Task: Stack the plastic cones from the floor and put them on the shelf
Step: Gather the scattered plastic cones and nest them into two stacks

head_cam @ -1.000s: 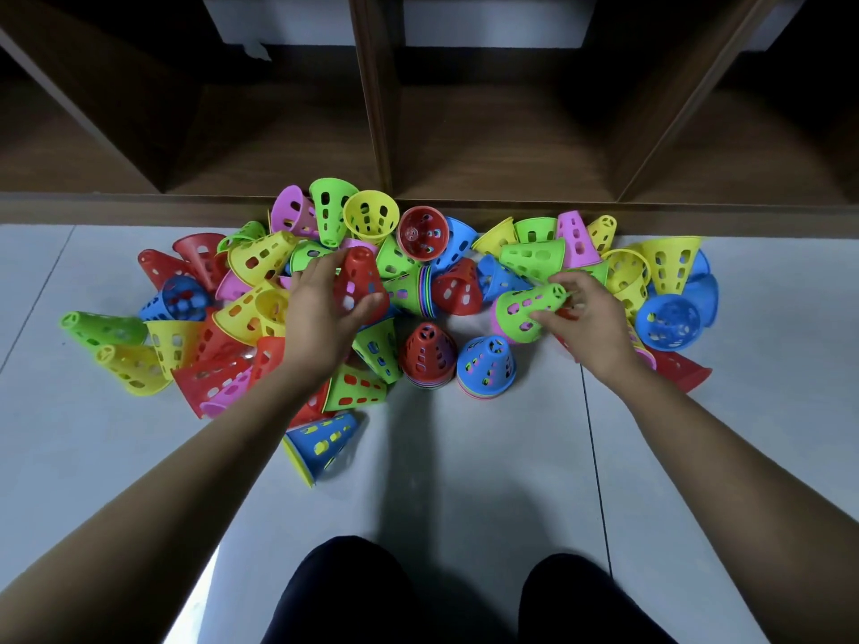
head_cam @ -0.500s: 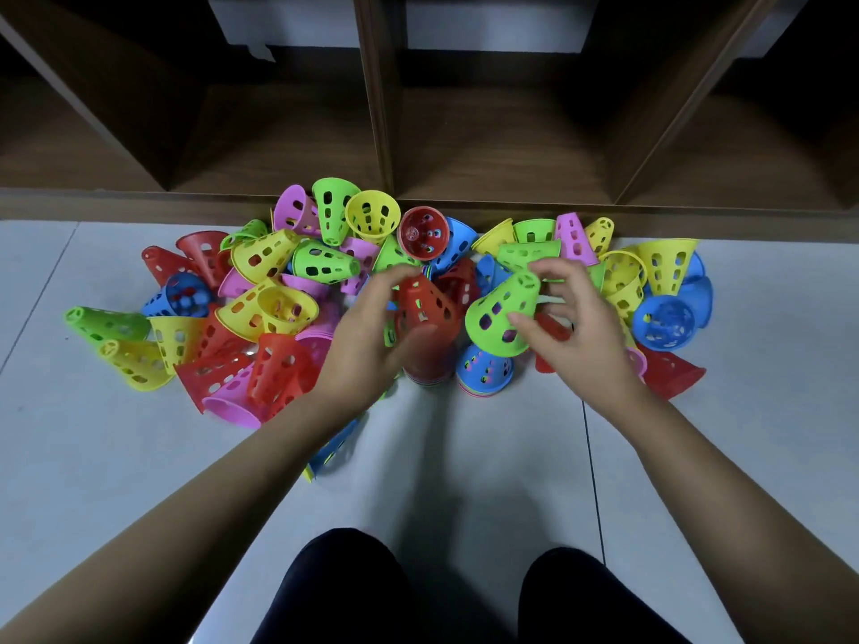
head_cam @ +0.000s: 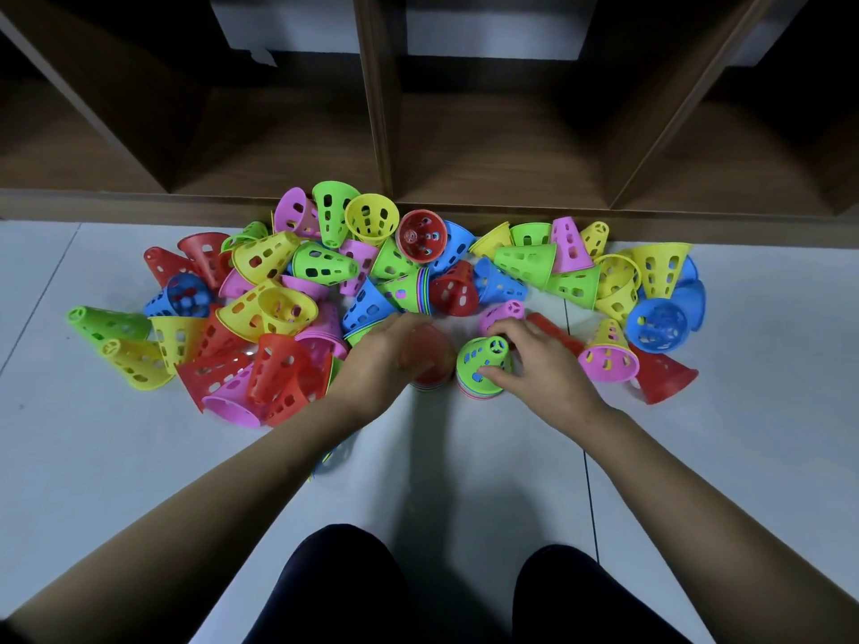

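Since the frame half a second back, both hands have come down: the red cone (head_cam: 432, 364) and the green cone (head_cam: 481, 357), then held up over the pile, are now set on the two upright stacks on the floor (head_cam: 465, 467). The left hand (head_cam: 379, 364) is curled round the red cone, which is motion-blurred; how tightly it is gripped cannot be told. The right hand (head_cam: 548, 371) pinches the green cone between thumb and fingers, seated on the right stack (head_cam: 479, 393), whose many-coloured rims show below it. The left stack (head_cam: 430, 387) stands just beside it, only its lower rims visible. A third nested set (head_cam: 413, 290) lies on its side behind the hands. Progress is judged early: most of the loose cones (head_cam: 274, 290) lie scattered in a wide band against the foot of the shelf (head_cam: 386, 109), some nested by chance in twos. Within the shelf compartments in view, no cone is seen; only bare wood and shadow show. Stacking of the bulk, and all transfer to the shelf, is left to do.
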